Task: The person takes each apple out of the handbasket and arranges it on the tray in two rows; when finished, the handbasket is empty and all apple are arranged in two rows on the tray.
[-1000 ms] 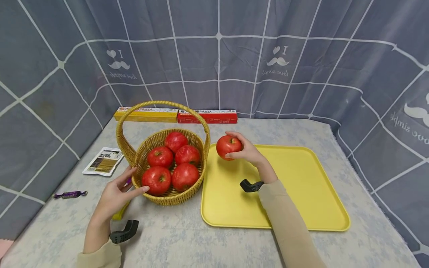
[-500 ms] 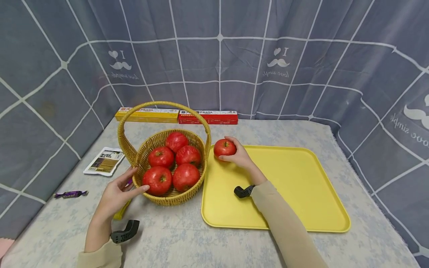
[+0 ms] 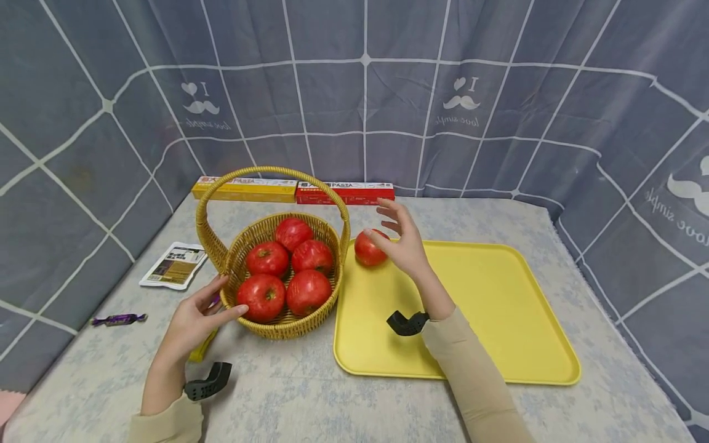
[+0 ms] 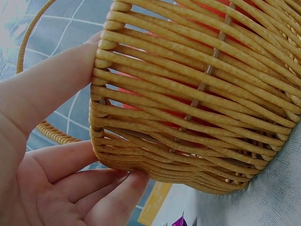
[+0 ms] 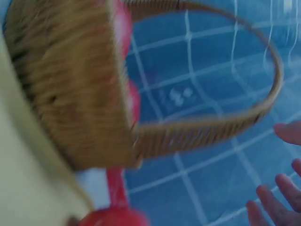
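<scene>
Now the right hand [image 3: 407,243] hovers with fingers spread and released just beside a tomato [image 3: 368,248] resting at the yellow tray's [image 3: 498,320] far left corner. Meanwhile the left hand [image 3: 191,320] presses relaxed fingers against the wicker basket [image 3: 279,323], which holds five tomatoes.

1. The tomato [image 3: 368,248], round and red, sits on the far-left corner of the yellow tray [image 3: 498,320], just left of the open right grip [image 3: 407,243].
2. The wicker basket [image 3: 277,326] stands upright with four red tomatoes inside; the left grip [image 3: 191,320] touches its near-left wall.
</scene>
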{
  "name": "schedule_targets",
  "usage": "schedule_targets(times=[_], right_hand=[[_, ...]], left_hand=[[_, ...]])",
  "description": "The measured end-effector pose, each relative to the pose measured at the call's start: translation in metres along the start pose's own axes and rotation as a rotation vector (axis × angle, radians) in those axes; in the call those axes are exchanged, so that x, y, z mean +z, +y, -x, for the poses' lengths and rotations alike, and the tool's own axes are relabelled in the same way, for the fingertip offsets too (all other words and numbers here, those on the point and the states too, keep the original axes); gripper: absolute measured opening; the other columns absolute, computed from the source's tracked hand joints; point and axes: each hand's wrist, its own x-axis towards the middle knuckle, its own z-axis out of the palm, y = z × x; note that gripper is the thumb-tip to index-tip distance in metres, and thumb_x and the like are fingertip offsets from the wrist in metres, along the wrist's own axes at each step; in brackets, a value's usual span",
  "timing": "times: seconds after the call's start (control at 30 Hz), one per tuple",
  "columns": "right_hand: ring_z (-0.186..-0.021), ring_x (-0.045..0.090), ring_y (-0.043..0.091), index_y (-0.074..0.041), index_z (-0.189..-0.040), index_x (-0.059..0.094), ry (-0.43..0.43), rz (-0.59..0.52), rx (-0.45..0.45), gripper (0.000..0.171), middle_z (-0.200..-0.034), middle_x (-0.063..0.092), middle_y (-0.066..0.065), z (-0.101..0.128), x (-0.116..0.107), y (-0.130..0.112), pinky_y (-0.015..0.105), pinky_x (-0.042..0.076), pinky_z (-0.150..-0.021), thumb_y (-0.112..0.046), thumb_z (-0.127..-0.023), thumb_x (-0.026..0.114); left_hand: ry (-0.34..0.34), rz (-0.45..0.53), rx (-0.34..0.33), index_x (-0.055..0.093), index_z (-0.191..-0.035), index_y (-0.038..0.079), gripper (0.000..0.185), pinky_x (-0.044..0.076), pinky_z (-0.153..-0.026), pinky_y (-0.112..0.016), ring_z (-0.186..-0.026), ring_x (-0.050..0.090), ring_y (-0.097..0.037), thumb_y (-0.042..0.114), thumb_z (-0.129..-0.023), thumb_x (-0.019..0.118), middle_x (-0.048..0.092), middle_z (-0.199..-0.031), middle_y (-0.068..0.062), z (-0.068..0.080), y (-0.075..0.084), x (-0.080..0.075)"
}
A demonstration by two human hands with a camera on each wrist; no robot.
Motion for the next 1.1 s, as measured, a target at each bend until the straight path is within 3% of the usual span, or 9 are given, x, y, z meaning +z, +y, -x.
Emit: schedule_targets(times=[0.13,0.27,0.5,0.77,0.93,1.1], right_hand=[[-0.106,0.056,0.031,0.003,-0.125,0.05,-0.016,-0.148,-0.155,0.048,-0.121,0.054,0.018,0.005,0.013,-0.031,0.046,0.05,-0.09,0.008,-0.081,0.067],[-0.101,0.057,0.039,0.007,-0.122,0.05,-0.155,-0.204,-0.164,0.045,-0.117,0.055,0.023,0.013,0.03,-0.041,0.05,0.051,-0.085,0.012,-0.08,0.066],[-0.114,0.052,0.031,-0.002,-0.128,0.05,-0.457,-0.042,-0.069,0.052,-0.126,0.052,0.013,0.023,0.061,-0.025,0.04,0.045,-0.099,-0.011,-0.082,0.073],[-0.124,0.04,0.013,-0.008,-0.134,0.048,-0.786,0.23,-0.116,0.065,-0.133,0.044,0.002,0.018,0.079,-0.009,0.028,0.038,-0.103,-0.032,-0.08,0.076],[-0.122,0.041,0.014,-0.01,-0.132,0.051,-0.896,0.246,-0.083,0.063,-0.133,0.045,0.002,0.007,0.083,-0.009,0.027,0.04,-0.101,-0.026,-0.078,0.078],[-0.122,0.042,0.013,-0.011,-0.131,0.053,-0.908,0.243,-0.062,0.063,-0.132,0.048,0.001,0.004,0.084,-0.008,0.025,0.038,-0.101,-0.024,-0.075,0.08]], left_hand=[[0.001,-0.003,0.007,0.031,-0.144,-0.005,0.077,0.038,-0.093,-0.008,-0.134,0.028,-0.039,0.023,-0.085,0.072,0.021,-0.151,-0.022,0.0,0.0,0.0],[0.006,0.003,0.02,0.031,-0.144,-0.005,0.077,0.038,-0.092,-0.006,-0.134,0.028,-0.039,0.021,-0.085,0.072,0.022,-0.15,-0.022,-0.001,-0.001,0.0],[-0.001,0.009,0.009,0.031,-0.145,-0.003,0.077,0.038,-0.093,-0.008,-0.134,0.028,-0.038,0.021,-0.084,0.073,0.023,-0.151,-0.021,-0.001,-0.002,0.0],[0.002,0.002,-0.014,0.031,-0.145,-0.001,0.078,0.038,-0.094,-0.008,-0.134,0.029,-0.035,0.024,-0.084,0.073,0.024,-0.151,-0.018,-0.001,-0.002,-0.001],[0.003,-0.001,-0.02,0.03,-0.145,-0.001,0.078,0.038,-0.094,-0.009,-0.134,0.029,-0.035,0.024,-0.084,0.072,0.023,-0.151,-0.018,-0.001,-0.002,-0.001],[0.002,-0.002,-0.026,0.03,-0.145,-0.001,0.079,0.039,-0.095,-0.011,-0.134,0.03,-0.035,0.025,-0.085,0.072,0.024,-0.151,-0.018,-0.003,-0.002,0.0]])
